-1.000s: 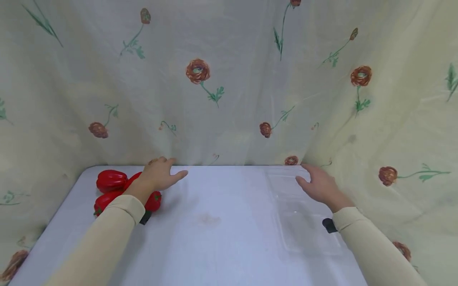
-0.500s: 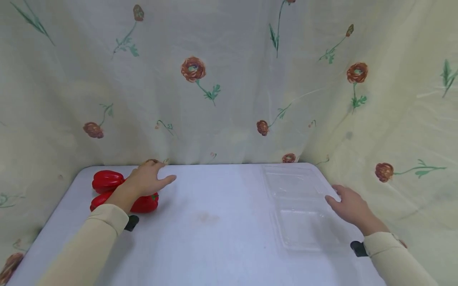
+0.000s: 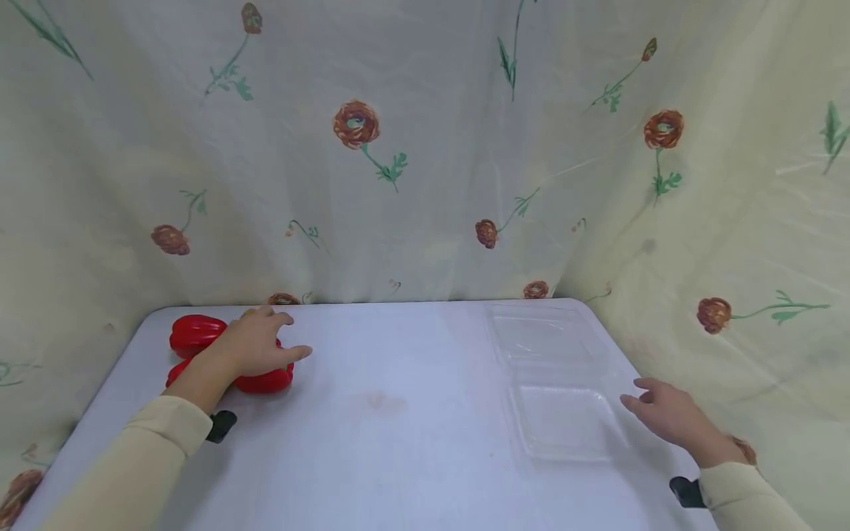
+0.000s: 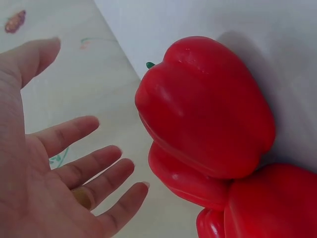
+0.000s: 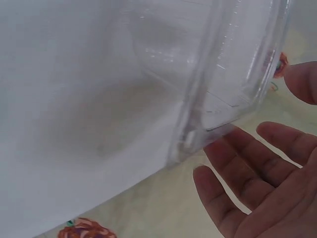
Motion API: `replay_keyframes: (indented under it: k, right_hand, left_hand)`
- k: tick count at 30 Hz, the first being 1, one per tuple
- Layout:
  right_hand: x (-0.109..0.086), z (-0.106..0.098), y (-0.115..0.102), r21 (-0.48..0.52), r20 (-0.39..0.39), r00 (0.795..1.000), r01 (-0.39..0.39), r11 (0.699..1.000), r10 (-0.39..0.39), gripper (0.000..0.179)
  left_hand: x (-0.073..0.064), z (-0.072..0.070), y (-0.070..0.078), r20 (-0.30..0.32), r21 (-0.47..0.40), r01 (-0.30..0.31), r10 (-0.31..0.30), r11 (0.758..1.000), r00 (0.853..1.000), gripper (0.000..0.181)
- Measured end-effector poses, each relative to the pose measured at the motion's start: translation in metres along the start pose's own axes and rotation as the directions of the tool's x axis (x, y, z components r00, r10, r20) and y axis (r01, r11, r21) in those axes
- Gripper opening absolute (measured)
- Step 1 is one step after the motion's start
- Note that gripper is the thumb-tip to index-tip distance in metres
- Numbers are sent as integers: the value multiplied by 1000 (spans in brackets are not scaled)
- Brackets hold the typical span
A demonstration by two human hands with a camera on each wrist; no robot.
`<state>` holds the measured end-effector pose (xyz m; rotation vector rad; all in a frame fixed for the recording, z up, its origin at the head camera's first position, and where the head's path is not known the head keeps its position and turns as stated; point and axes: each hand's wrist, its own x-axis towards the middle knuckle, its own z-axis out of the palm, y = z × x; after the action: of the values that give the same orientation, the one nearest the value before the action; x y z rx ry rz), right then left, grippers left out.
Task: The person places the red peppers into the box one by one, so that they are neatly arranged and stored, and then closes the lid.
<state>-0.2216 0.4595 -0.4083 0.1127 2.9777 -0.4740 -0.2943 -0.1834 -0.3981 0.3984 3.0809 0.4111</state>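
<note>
Hovering over red peppers (image 3: 195, 333), fingers wide

The left hand (image 3: 255, 346) spreads its fingers above the peppers, bunched at the table's (image 3: 398, 464) far left. At right, the right hand (image 3: 669, 414), fingers loosely parted, hangs just right of an open clear box (image 3: 564, 424).

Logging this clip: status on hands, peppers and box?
Left hand empty, near red peppers. Right hand empty, near clear box. Box open on table. No obstruction seen.

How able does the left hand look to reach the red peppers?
Likely yes: the left hand holds nothing, sits close by, and in the left wrist view nothing stands between it and the red peppers.
</note>
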Motion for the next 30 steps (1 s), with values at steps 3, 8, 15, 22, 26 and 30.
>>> replay_keyframes:
  k: [3, 8, 15, 22, 26, 30]
  right_hand:
    - [-1, 3, 4, 14, 39, 999, -30, 999, 30, 69]
    - [-2, 7, 7, 19, 61, 996, -60, 998, 59, 64]
    - [-4, 13, 12, 38, 56, 996, -77, 996, 75, 55]
    - [-5, 17, 14, 121, 40, 997, -67, 990, 63, 54]
    - [-3, 18, 14, 161, 38, 997, -74, 984, 69, 54]
    - [-3, 18, 14, 193, 37, 997, -77, 978, 71, 55]
  left_hand:
    - [-2, 2, 0, 24, 20, -5, 5, 1000, 1000, 88]
    - [-5, 3, 2, 52, 59, -23, 20, 998, 998, 90]
    - [-9, 4, 2, 92, 87, -38, 30, 996, 995, 91]
    - [-11, 7, -6, 128, 77, -30, 20, 997, 992, 95]
    - [-12, 7, -9, 128, 72, -18, 9, 997, 992, 95]
    - [-13, 8, -11, 126, 60, -9, 1, 998, 992, 92]
